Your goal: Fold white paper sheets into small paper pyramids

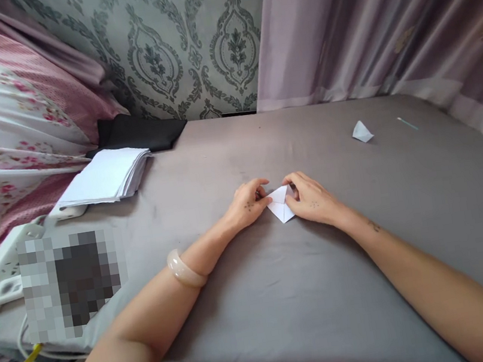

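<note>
Between my hands, just above or on the grey cloth surface, is a small folded white paper (281, 206) with creases and a point toward me. My left hand (251, 202) pinches its left edge between thumb and fingers. On the opposite side my right hand (310, 196) grips the paper, its thumb on the front and its fingers partly behind. A pale bangle (186, 269) circles my left forearm. Farther back on the right lies another folded white paper piece (362, 132), apart from both hands.
At the left is a stack of white paper (107, 175) in front of a black folded item (139, 133). A white power strip (0, 268) with cables runs along the left edge, beside a pixelated patch. A thin greenish stick (408, 123) lies far right. Curtains (336, 21) hang behind.
</note>
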`<state>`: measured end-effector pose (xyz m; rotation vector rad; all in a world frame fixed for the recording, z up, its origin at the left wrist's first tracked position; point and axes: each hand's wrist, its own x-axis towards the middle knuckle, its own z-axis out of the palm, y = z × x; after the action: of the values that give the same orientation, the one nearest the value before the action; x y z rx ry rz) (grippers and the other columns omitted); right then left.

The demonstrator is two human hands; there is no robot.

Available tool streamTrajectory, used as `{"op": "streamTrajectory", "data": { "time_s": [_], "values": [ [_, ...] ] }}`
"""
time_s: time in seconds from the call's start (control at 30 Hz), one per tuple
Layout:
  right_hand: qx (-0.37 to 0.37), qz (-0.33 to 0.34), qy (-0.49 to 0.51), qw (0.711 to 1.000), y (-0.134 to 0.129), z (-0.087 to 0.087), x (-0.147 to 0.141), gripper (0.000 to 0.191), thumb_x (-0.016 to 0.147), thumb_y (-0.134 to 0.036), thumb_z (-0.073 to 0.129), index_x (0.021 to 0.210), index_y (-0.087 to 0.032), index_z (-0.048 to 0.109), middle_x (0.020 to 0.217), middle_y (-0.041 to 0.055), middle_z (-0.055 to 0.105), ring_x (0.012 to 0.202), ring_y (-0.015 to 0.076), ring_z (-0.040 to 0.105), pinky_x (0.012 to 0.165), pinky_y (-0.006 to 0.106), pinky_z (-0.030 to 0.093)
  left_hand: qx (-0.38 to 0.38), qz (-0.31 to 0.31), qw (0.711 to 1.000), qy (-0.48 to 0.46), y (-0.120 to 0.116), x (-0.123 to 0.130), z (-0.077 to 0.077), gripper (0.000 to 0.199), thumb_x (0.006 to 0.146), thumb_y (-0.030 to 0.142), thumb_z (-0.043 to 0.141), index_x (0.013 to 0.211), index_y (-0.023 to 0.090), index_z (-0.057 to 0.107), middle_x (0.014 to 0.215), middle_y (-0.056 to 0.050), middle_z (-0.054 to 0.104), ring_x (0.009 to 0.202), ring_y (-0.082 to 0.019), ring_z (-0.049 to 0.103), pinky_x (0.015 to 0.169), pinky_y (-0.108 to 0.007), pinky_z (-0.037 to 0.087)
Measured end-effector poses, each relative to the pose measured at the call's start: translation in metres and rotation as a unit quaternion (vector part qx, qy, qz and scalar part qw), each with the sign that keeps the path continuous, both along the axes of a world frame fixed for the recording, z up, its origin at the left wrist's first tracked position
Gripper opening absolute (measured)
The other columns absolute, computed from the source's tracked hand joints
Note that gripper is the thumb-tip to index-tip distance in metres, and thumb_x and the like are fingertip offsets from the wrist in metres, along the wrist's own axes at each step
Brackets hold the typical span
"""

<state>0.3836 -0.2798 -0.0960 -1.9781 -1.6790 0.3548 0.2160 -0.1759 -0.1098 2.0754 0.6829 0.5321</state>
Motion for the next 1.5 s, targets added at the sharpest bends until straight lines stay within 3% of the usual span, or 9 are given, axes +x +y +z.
{"op": "streamTrajectory", "data": {
  "time_s": [0.13, 0.23, 0.5, 0.73, 0.93, 1.1, 1.2, 1.37, 1.5],
  "values": [
    [-0.027, -0.032, 0.063, 0.997, -0.002, 0.013, 0.003, 0.016, 0.074, -0.023, 0.053, 0.090, -0.021, 0.054, 0.101, 0.0051, 0.056, 0.069, 0.0134, 0.056, 0.070, 0.031, 0.045, -0.109, -0.010, 0.992, -0.068, 0.001, 0.001, 0.003, 0.042, 0.077, 0.017, 0.063, 0.118, 0.013, 0.056, 0.080, 0.000, 0.060, 0.064, -0.009, 0.047, 0.063, -0.025, 0.040],
    [-0.053, -0.045, 0.128, 0.989, -0.003, 0.026, 0.006, 0.031, 0.071, -0.022, 0.054, 0.102, -0.020, 0.057, 0.101, 0.0046, 0.058, 0.068, 0.0127, 0.055, 0.066, 0.030, 0.044, -0.200, -0.021, 0.971, -0.127, 0.001, 0.001, 0.006, 0.045, 0.073, 0.018, 0.068, 0.116, 0.011, 0.057, 0.078, 0.000, 0.060, 0.063, -0.008, 0.049, 0.063, -0.024, 0.039],
    [-0.053, 0.090, 0.206, 0.973, -0.010, 0.045, 0.015, 0.027, 0.079, -0.044, 0.060, 0.084, -0.021, 0.074, 0.083, 0.0023, 0.063, 0.068, 0.0129, 0.050, 0.064, 0.029, 0.040, -0.370, 0.004, 0.896, -0.245, 0.002, -0.003, 0.025, 0.050, 0.063, 0.021, 0.082, 0.110, 0.014, 0.064, 0.078, 0.000, 0.063, 0.073, -0.010, 0.059, 0.076, -0.028, 0.044],
    [-0.042, -0.053, 0.459, 0.886, -0.002, 0.029, -0.001, 0.035, 0.065, -0.047, 0.076, 0.082, -0.017, 0.069, 0.065, -0.0016, 0.058, 0.049, 0.0058, 0.037, 0.044, 0.023, 0.028, -0.398, 0.077, 0.883, -0.238, 0.010, -0.002, 0.024, 0.054, 0.076, 0.061, 0.064, 0.103, 0.014, 0.064, 0.104, -0.013, 0.066, 0.094, -0.020, 0.064, 0.079, -0.031, 0.049],
    [-0.048, -0.089, 0.514, 0.852, 0.001, 0.019, -0.009, 0.033, 0.064, -0.035, 0.079, 0.086, -0.015, 0.065, 0.085, 0.0056, 0.069, 0.049, 0.0036, 0.039, 0.043, 0.021, 0.030, -0.362, 0.061, 0.907, -0.205, 0.005, -0.001, 0.019, 0.041, 0.067, 0.039, 0.079, 0.096, 0.014, 0.066, 0.100, -0.009, 0.069, 0.085, -0.015, 0.062, 0.070, -0.026, 0.045],
    [-0.053, -0.062, 0.485, 0.871, -0.001, 0.015, -0.010, 0.031, 0.068, -0.037, 0.075, 0.088, -0.015, 0.065, 0.086, 0.0050, 0.069, 0.050, 0.0044, 0.042, 0.045, 0.022, 0.032, -0.318, 0.058, 0.927, -0.190, 0.000, -0.001, 0.019, 0.029, 0.067, 0.034, 0.078, 0.083, 0.013, 0.067, 0.083, -0.004, 0.069, 0.071, -0.010, 0.057, 0.066, -0.023, 0.041],
    [-0.041, -0.054, 0.410, 0.909, -0.001, 0.012, -0.006, 0.033, 0.071, -0.041, 0.072, 0.093, -0.016, 0.065, 0.086, 0.0046, 0.069, 0.056, 0.0078, 0.048, 0.050, 0.024, 0.037, -0.276, 0.058, 0.943, -0.178, -0.001, -0.002, 0.018, 0.027, 0.070, 0.036, 0.074, 0.082, 0.013, 0.067, 0.079, -0.003, 0.068, 0.068, -0.011, 0.057, 0.067, -0.024, 0.042],
    [0.148, -0.061, 0.152, 0.975, -0.001, 0.007, 0.001, 0.044, 0.069, -0.039, 0.076, 0.108, -0.023, 0.062, 0.105, 0.0052, 0.064, 0.072, 0.0139, 0.055, 0.068, 0.031, 0.047, -0.002, 0.067, 0.989, -0.128, 0.000, -0.003, 0.015, 0.019, 0.082, 0.033, 0.063, 0.086, 0.015, 0.068, 0.080, -0.004, 0.066, 0.072, -0.014, 0.057, 0.069, -0.026, 0.044],
    [0.215, 0.000, 0.003, 0.977, -0.006, 0.005, 0.003, 0.014, 0.087, -0.035, 0.059, 0.094, -0.025, 0.067, 0.096, 0.0055, 0.064, 0.084, 0.0182, 0.059, 0.073, 0.031, 0.046, 0.253, 0.013, 0.962, -0.105, 0.000, -0.006, 0.013, 0.021, 0.093, 0.028, 0.049, 0.091, 0.018, 0.067, 0.093, -0.008, 0.067, 0.087, -0.017, 0.058, 0.082, -0.031, 0.045]
  ]
}}
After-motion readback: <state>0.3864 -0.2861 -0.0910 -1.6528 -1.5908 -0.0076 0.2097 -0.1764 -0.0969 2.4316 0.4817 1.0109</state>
